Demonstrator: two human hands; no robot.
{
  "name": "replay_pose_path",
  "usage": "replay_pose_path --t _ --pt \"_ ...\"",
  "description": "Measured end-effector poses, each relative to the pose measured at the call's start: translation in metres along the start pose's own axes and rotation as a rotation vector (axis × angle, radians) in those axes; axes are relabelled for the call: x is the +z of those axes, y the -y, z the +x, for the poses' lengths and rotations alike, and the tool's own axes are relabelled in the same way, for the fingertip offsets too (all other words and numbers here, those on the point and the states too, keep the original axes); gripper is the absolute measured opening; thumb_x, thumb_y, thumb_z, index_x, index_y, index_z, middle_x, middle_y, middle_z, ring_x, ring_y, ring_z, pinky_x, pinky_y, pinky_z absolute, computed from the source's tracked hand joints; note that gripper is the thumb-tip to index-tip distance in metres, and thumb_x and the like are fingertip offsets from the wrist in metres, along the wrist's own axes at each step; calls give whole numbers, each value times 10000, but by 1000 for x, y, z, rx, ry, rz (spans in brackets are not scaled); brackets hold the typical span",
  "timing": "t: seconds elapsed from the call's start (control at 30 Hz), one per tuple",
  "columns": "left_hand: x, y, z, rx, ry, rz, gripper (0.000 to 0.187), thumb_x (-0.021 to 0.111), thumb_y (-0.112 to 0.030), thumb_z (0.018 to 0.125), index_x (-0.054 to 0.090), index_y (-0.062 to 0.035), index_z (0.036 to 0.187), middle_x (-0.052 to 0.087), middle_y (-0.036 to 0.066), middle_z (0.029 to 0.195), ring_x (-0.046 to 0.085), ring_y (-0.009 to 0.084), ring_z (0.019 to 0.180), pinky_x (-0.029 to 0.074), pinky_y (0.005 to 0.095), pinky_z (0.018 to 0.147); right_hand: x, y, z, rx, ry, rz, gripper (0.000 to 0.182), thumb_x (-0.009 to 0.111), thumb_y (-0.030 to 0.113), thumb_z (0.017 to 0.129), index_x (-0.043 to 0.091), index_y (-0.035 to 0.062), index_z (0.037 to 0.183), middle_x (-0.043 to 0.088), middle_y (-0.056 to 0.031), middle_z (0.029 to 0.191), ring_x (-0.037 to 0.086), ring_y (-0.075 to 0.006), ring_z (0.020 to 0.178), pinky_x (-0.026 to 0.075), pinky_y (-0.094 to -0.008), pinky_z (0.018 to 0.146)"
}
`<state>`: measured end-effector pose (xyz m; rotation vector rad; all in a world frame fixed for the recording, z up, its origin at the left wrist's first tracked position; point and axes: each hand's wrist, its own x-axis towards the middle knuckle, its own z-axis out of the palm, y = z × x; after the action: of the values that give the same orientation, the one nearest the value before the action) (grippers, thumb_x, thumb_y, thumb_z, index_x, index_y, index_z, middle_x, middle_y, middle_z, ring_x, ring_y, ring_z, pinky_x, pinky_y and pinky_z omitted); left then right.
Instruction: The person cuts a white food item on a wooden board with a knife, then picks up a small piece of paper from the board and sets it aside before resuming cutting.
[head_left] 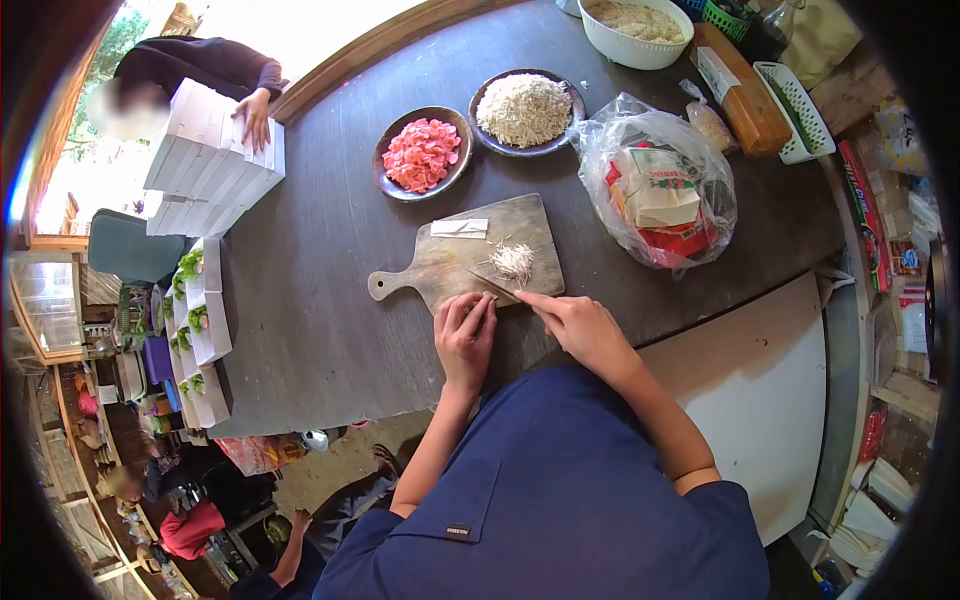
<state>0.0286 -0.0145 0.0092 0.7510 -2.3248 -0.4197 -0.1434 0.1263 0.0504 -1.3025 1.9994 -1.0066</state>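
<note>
At board [450,265]: knife [490,283] in right grip [582,326], left grip [465,340] beside it.

From here I see stacked white boxes [222,165] and white troughs [214,342] of green leaves [197,318] at the tabletop's [310,270] left edge. On the right I make out a clear plastic bag [604,150] of packets [660,185], a brown box [748,98] and a white basket [808,112].

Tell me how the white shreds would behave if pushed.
The white shreds would probably scatter, since they lie in a loose heap. Being thin, they look light; some might slide off the cutting board, which shows no raised rim.
</note>
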Motion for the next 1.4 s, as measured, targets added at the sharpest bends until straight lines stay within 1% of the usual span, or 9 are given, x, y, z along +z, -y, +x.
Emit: replay_pose_path --t 0.13,0.2,0.23,0.3,0.4,0.43,0.5,0.83,1.4 --pt "1 2 1 2 -11 7 198 856 -47 875 835 -72 1071 757 54 1071 692 280 1049 556 411 952 -4 -9 4 -3 -59 -15 412 618 182 1088 681 254 1489 710 -168 821 704 -323 704 574 -445 724" --pt "2 2 3 -2 -4 7 198 857 -48 872 834 -73 1068 757 51 1072 693 280 1053 554 416 956 -15 -5 0 73 -33 71 384 608 185 1084 694 231 1456 751 -218 934 731 -428 813 591 -512 765" --pt "3 2 3 -1 2 4 198 859 -49 869 834 -75 1064 758 49 1073 694 280 1057 553 420 960 -22 -1 -2 74 -34 69 384 608 185 1084 694 231 1456 751 -218 934 731 -428 813 591 -512 765" --pt "5 2 6 12 5 3 198 861 -53 867 835 -77 1062 758 47 1074 695 280 1064 549 424 964 -36 6 -6 269 218 193 396 605 171 1082 691 234 1464 751 -199 907 723 -407 780 584 -498 740" --pt "6 1 8 33 16 18 193 864 -64 866 835 -85 1055 755 42 1074 696 276 1078 542 430 971 -39 -2 -7 319 206 216 400 610 171 1081 694 245 1464 763 -181 942 737 -383 794 586 -491 727" --pt "7 1 9 47 20 31 187 864 -71 866 835 -89 1051 753 39 1073 697 273 1085 539 431 973 -34 -9 -8 319 208 217 400 610 171 1081 694 245 1464 763 -181 942 737 -383 794 586 -491 727" --pt "10 2 9 65 18 62 188 860 -93 872 825 -97 1057 743 31 1090 695 267 1091 536 432 972 -21 -19 -10 -40 -64 40 401 620 193 1081 695 279 1465 749 -158 937 737 -378 782 595 -500 709" --pt "8 -1 3 135 17 195 225 870 -115 831 821 -120 1051 742 -7 1149 685 242 1120 518 420 984 -2 11 -27 33 -25 -228 447 644 207 1069 663 346 1494 650 -127 872 730 -383 739 617 -523 689" --pt "8 1 0 140 11 206 219 877 -146 842 833 -136 1057 744 -27 1165 682 232 1125 513 407 984 -9 8 -28 23 14 -166 429 653 169 1059 693 298 1466 655 -147 867 713 -390 756 605 -512 718"
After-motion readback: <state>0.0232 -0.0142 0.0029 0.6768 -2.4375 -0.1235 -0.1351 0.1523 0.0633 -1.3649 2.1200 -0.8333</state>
